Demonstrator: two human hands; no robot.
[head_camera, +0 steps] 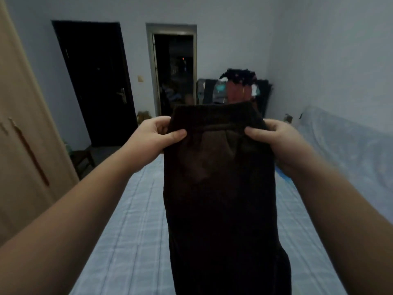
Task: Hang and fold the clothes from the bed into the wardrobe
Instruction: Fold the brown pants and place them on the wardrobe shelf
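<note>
From the head camera, the left hand (pixel 157 135) and right hand (pixel 274 137) each pinch a top corner of the dark garment (pixel 219 188), hanging above the bed (pixel 131 220), so folding seems next, with open bed on both sides and the wardrobe (pixel 25 135) left of the bed

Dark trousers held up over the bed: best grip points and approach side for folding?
Probably the waistband's two outer corners, as now: left hand and right hand each pinch one end of the dark trousers, coming in from the sides. The band is stiff and straight, so the legs hang flat and even above the bed.
</note>
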